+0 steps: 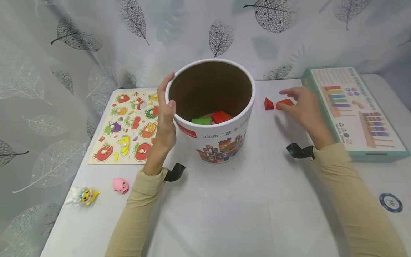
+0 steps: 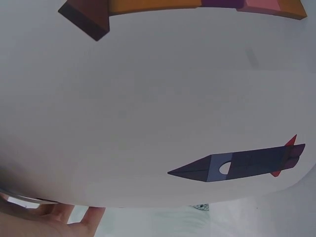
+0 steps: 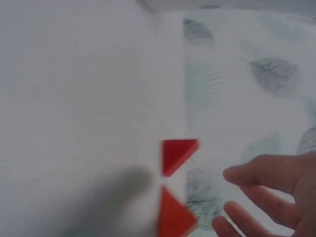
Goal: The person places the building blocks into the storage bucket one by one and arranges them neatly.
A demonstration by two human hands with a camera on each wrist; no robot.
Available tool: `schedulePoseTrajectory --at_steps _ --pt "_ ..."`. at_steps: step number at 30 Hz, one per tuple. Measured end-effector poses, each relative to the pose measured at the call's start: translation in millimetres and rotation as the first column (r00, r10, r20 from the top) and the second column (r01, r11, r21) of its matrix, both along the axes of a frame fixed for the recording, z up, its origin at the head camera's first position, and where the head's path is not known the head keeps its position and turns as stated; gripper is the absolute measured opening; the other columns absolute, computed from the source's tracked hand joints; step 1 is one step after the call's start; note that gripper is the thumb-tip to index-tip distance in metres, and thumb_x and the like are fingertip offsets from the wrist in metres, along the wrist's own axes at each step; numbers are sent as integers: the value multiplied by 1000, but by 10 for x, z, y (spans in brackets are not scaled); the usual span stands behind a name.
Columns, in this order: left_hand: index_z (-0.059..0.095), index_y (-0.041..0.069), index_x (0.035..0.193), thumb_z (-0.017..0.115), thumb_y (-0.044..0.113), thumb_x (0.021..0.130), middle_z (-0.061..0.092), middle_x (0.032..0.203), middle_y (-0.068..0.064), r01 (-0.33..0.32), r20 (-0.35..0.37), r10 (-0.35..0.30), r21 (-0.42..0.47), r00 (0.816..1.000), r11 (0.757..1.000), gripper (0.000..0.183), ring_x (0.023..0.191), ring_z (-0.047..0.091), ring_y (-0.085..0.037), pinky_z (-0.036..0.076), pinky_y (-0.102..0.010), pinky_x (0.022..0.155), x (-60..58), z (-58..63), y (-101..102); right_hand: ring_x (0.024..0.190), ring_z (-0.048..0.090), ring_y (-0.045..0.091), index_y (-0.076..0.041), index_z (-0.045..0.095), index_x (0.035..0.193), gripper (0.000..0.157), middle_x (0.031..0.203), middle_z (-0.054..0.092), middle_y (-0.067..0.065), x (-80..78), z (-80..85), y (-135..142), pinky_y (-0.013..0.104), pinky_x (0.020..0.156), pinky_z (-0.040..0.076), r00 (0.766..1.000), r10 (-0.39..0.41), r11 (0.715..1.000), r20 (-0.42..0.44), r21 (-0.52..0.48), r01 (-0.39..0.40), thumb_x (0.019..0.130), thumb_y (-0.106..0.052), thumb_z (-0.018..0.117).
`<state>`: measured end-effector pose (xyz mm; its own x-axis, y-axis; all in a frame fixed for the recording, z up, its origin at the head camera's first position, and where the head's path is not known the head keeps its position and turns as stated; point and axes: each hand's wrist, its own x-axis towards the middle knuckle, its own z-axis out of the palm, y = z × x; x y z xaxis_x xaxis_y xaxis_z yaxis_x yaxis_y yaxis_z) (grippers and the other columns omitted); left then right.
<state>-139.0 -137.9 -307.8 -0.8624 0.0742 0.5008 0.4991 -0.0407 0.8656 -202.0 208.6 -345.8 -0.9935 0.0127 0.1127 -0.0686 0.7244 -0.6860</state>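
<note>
A big white bucket (image 1: 221, 142) with printed buildings on its front stands mid-table, green and red blocks (image 1: 221, 117) lying inside. My left hand (image 1: 166, 123) grips its left side, with thumb and a fingertip over the rim. In the left wrist view, fingers (image 2: 94, 217) show past the bucket's edge. To the bucket's right lie two red triangular blocks, one small red (image 1: 269, 104) and one orange-red (image 1: 285, 104). Over the orange-red one is my right hand (image 1: 303, 107), thumb and fingers spread apart. In the right wrist view, both blocks (image 3: 175, 212) lie beside the fingers, with nothing held.
A wooden fruit puzzle board (image 1: 128, 128) lies behind the left arm. Nearer are a pink pig toy (image 1: 120, 186) and a yellow-and-white figurine (image 1: 82, 196). At right are a flat game box (image 1: 363, 110) and a blue chip (image 1: 390, 202). A leaf-patterned curtain (image 1: 192, 35) hangs behind.
</note>
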Motion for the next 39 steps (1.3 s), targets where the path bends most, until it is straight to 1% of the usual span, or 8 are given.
schedulePoseTrajectory --at_steps 7,14,20,25,27,31,35,39 --pt "24 20 151 52 71 82 40 146 -10 -3 0 3 4 1000 1000 90 133 39 -32 32 -60 109 5 5 -5 109 48 38 1 59 130 40 122 58 26 -89 -313 76 45 89 43 992 -66 998 106 18 65 91 -8 56" --pt "23 20 151 52 73 81 39 146 -11 8 1 -8 6 1000 1000 93 134 38 -32 32 -61 109 3 -1 9 99 52 36 1 65 121 34 111 63 26 -46 -352 89 31 72 43 992 -96 995 87 26 94 90 -12 62" --pt "23 20 151 51 72 81 39 146 -10 -2 -5 2 -7 1000 1000 91 134 38 -33 32 -61 109 3 -11 -3 100 59 32 -2 64 125 40 116 66 23 50 -85 60 17 69 41 993 -105 994 58 -26 106 92 -24 65" --pt "23 20 151 51 71 82 39 146 -10 -5 -7 5 -7 1000 1000 90 134 38 -32 33 -61 109 3 -9 -7 95 63 15 -11 67 125 38 118 67 15 218 435 -79 13 77 43 981 -112 993 -158 -42 107 90 -26 68" --pt "24 20 151 51 72 81 40 146 -9 -12 -5 12 -9 1000 1000 91 134 39 -30 33 -61 109 5 -4 -7 93 61 5 -13 69 123 37 115 68 7 315 658 -190 12 85 45 960 -77 994 -269 -99 52 88 -23 71" --pt "24 20 151 51 73 81 40 145 -8 -19 -8 19 -13 1000 1000 91 133 39 -29 33 -60 109 4 -2 -9 94 60 1 -8 71 116 35 107 67 -4 528 1021 -473 15 91 49 883 81 964 -463 -189 -188 82 -9 77" --pt "24 20 151 51 73 81 40 146 -8 -11 -11 11 -10 1000 1000 92 133 40 -30 34 -60 109 1 1 -8 100 61 8 -3 70 116 37 109 66 1 698 1247 -753 20 95 50 820 241 899 -520 -199 -391 80 0 76" --pt "24 21 151 51 75 80 40 146 -8 -17 -3 17 -14 1000 1000 93 133 40 -30 34 -61 109 9 1 -8 97 62 11 -1 71 113 34 109 67 8 745 1343 -951 23 95 51 778 331 836 -534 -217 -504 79 2 76"
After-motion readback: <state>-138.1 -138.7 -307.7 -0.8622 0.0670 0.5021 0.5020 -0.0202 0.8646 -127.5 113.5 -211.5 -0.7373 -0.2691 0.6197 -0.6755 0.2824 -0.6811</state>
